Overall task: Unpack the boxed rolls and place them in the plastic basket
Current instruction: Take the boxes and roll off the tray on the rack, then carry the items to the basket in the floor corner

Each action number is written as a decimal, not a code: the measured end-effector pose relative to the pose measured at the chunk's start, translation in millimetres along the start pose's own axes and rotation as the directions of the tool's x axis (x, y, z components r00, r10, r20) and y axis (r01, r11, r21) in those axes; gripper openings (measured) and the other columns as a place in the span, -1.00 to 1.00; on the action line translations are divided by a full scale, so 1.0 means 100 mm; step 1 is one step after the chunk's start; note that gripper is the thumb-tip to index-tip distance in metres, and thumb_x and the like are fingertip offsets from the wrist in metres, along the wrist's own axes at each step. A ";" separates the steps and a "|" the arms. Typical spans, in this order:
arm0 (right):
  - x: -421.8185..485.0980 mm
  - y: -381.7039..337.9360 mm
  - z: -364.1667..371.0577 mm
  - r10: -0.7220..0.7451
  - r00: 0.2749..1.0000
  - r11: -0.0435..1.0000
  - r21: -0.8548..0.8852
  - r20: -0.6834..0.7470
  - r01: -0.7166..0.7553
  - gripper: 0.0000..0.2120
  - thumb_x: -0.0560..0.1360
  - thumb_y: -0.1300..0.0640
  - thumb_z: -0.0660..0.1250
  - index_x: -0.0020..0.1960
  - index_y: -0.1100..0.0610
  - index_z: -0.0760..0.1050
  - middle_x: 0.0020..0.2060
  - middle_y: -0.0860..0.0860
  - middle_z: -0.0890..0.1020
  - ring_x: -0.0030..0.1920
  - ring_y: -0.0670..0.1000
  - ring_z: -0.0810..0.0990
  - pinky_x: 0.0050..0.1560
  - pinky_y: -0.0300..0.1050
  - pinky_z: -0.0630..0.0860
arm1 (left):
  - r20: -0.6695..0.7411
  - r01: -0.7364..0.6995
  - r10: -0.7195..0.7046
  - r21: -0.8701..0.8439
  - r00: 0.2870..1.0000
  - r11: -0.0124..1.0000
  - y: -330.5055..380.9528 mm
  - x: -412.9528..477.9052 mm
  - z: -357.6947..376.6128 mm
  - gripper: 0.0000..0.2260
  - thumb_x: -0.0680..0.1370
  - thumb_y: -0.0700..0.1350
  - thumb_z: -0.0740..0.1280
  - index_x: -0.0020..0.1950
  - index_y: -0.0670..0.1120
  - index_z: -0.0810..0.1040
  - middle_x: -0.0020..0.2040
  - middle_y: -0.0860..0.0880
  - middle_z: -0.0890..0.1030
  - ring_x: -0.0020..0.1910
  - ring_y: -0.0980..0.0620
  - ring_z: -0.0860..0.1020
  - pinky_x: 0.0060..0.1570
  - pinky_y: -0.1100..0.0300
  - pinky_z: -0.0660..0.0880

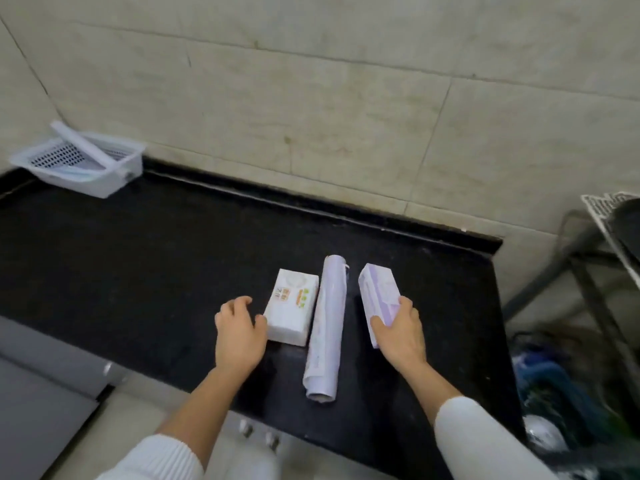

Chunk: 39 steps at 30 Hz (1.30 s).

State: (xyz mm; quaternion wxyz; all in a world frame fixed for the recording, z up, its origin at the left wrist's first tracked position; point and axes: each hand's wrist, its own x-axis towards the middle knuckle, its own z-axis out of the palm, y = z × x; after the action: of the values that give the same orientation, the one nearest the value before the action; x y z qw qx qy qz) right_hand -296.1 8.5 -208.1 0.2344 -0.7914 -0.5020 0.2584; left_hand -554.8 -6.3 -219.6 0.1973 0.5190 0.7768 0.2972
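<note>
Head view, landmark: loose roll [325, 332] lying on the black counter [138, 258].
Right hand [398, 332]: grips the purple box [377, 299], right of the roll.
Left hand [239, 336]: fingers spread, thumb touching the white box [291, 306], left of the roll.
Plastic basket [81, 164]: far left by the wall, another roll [83, 143] propped inside.

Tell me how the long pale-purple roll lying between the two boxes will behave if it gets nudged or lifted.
The long pale-purple roll is a cylinder lying on its side on the black countertop, so a sideways nudge would probably roll it. Its near end looks crumpled and loose, so the wrap may be soft under a grip. It looks thin and likely light for its length.
</note>
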 end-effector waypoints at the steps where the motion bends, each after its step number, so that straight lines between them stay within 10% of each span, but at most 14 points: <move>1: -0.05 0.00 0.11 0.025 1.000 1.000 -0.007 -0.016 -0.025 -0.39 0.47 0.00 0.35 0.41 0.15 0.19 0.31 0.17 0.42 0.28 0.20 0.43 0.20 0.10 0.46 | 0.039 0.027 -0.027 0.022 0.999 0.999 -0.17 0.01 0.01 -0.64 0.55 -0.14 0.21 0.34 -0.15 0.36 0.37 -0.20 0.33 0.33 -0.19 0.25 0.24 -0.06 0.32; 15: -0.26 -0.24 0.50 -0.071 0.970 0.975 -0.220 -0.232 0.018 -0.48 0.45 -0.02 0.35 0.35 0.08 0.31 0.31 0.06 0.38 0.32 0.10 0.33 0.33 0.08 0.24 | 0.204 0.090 -0.096 0.039 0.974 0.995 -0.66 0.08 0.19 -0.62 0.59 -0.08 0.17 0.40 -0.13 0.33 0.48 -0.18 0.25 0.42 -0.21 0.18 0.35 -0.15 0.24; 23: -0.25 -0.70 0.79 0.069 0.997 0.996 0.052 0.040 -0.071 -0.49 0.42 -0.02 0.41 0.27 0.12 0.34 0.16 0.03 0.49 0.16 0.06 0.52 0.09 -0.04 0.51 | 0.337 -0.184 0.205 -0.093 0.919 0.978 -0.05 0.16 0.33 -0.44 0.44 0.14 0.27 0.42 0.21 0.19 0.52 -0.01 -0.01 0.46 -0.05 -0.01 0.42 -0.15 0.16; 29: -0.03 -0.57 0.86 0.303 0.910 0.943 0.049 0.284 -0.330 -0.48 0.34 0.00 0.47 0.20 0.21 0.44 0.06 0.14 0.60 0.02 0.12 0.60 -0.02 0.02 0.58 | 0.506 -0.040 0.023 0.023 0.862 0.999 0.02 0.22 0.43 -0.21 0.28 0.29 0.35 0.39 0.34 0.00 0.40 -0.03 0.09 0.31 -0.13 0.22 0.20 -0.08 0.36; 35: 0.11 -0.58 0.98 0.292 0.885 0.861 0.304 0.362 -0.408 -0.69 0.30 0.04 0.49 -0.09 0.23 0.58 -0.23 0.09 0.68 -0.25 -0.01 0.68 -0.39 -0.23 0.54 | 0.474 0.023 0.010 -0.065 0.880 0.998 -0.07 0.41 0.30 -0.25 0.27 0.25 0.34 0.38 0.36 0.05 0.14 -0.04 0.30 0.09 -0.10 0.40 0.04 0.03 0.46; 39: 0.12 -0.95 1.19 0.211 0.859 0.798 0.426 0.466 -0.427 -0.74 0.36 0.11 0.49 -0.05 0.27 0.63 -0.20 0.14 0.73 -0.19 0.08 0.71 -0.24 -0.11 0.59 | 0.408 0.153 -0.040 -0.249 0.912 0.956 -0.39 0.71 -0.09 -0.28 0.24 0.20 0.30 0.36 0.37 0.10 0.22 0.02 0.41 0.05 0.00 0.44 -0.02 0.10 0.42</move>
State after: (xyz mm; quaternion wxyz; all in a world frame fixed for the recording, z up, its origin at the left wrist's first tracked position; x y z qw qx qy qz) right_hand -432.1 69.3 -240.2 0.2830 -0.7046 -0.3069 0.5738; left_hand -614.9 46.1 -238.7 0.4360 0.4968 0.6962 0.2800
